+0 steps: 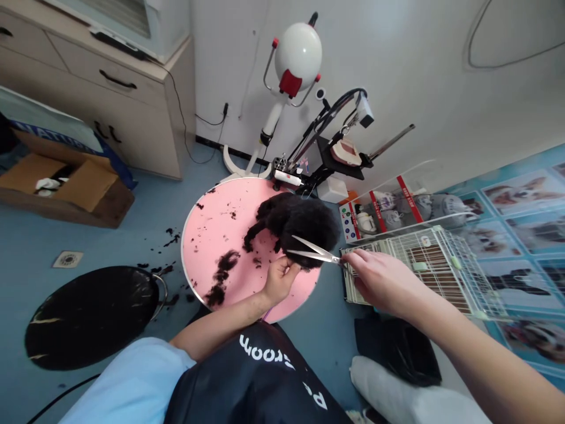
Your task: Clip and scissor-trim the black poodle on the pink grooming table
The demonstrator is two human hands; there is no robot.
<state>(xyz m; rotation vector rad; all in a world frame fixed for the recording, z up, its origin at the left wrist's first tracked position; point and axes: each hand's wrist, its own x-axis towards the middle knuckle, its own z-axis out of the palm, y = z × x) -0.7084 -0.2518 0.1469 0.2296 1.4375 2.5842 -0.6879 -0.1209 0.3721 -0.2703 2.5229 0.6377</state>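
A fluffy black dog (298, 219) stands on the round pink table (200, 235), one dark leg showing at its left. My right hand (382, 280) grips a pair of silver scissors (315, 253) by the handles. The blades are parted, pointing left across the dog's dark coat. My left hand (281, 281) is closed in a pinch at the lower edge of the dog, just below the blade tips. What exactly its fingertips grip is partly hidden. Clumps of cut black hair (225, 265) lie on the tabletop.
Behind the table stand a white dryer (298, 56) on a stand and a black arm with a small tray (342, 156). A wire cage (424, 271) is at the right. A black round stool (92, 318) and a cardboard box (88, 182) are at the left.
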